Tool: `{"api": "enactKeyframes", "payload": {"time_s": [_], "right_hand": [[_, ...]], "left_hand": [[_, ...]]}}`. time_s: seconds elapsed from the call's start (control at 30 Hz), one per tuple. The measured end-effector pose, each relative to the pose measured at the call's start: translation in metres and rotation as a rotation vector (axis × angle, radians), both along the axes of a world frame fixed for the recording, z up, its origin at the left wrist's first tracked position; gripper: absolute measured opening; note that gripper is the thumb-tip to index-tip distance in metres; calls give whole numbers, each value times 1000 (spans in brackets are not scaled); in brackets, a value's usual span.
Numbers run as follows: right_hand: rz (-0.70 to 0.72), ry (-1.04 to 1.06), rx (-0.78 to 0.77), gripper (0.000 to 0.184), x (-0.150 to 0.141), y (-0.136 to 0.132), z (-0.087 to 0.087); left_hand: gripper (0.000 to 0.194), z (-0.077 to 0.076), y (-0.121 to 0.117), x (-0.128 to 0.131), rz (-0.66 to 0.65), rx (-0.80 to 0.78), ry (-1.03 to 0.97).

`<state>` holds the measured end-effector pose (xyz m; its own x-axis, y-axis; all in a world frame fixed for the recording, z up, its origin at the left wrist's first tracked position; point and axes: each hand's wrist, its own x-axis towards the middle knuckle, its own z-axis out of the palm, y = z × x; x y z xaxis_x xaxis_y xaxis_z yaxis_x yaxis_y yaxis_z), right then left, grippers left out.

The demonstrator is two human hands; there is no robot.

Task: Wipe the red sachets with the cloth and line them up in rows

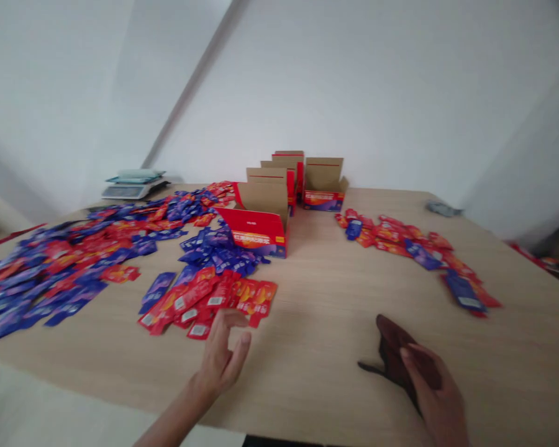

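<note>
My left hand (226,354) is raised over the near side of the table, thumb and fingers apart and nothing between them. Just beyond its fingers lies a pile of red sachets (223,288), with blue sachets (218,248) heaped behind them. At the right, my right hand (440,397) grips a dark brown, leather-like item (394,347) with a thin strap sticking out to the left; motion blur and my fingers hide its exact kind. An open red carton (261,233) stands on the table behind the sachet piles.
More open cartons (323,198) stand near the wall. A large spread of red and blue sachets (74,254) covers the left side, with a scale (133,186) behind. Another row of sachets (410,242) runs along the right. A grey object (442,208) lies at the far-right corner.
</note>
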<state>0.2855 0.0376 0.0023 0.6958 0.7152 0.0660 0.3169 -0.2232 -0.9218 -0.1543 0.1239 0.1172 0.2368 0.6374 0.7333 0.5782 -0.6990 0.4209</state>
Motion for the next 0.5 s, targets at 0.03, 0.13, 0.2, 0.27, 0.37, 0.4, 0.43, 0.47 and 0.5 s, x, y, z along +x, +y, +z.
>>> {"api": "enactKeyframes", "payload": {"time_s": [0.03,0.13,0.2,0.27,0.37,0.4,0.43,0.47,0.5], "right_hand": [[7,26,38,65,-4,2,3],[73,82,113,57,-9,5,9],[138,111,139,51,-10,4,11],[209,141,159,46,-10,2,9],[321,163,198,40,-6,7,-3],[365,168,206,38,-3,11,-8],[412,178,199,37,1,16,-13],[485,194,174,35,6,22,-16],[578,221,140,31,11,27,-18]], "left_hand": [[12,5,1,30,-170,18,-5],[23,13,22,131,-545,69,93],[30,12,50,205,-550,-4,364],[29,8,83,279,-513,-81,599],[25,-1,126,378,-562,-48,704],[24,-5,136,407,-586,-29,725],[25,-9,143,435,-614,-9,740],[28,-15,147,461,-645,13,749],[32,-22,148,485,-676,33,753]]}}
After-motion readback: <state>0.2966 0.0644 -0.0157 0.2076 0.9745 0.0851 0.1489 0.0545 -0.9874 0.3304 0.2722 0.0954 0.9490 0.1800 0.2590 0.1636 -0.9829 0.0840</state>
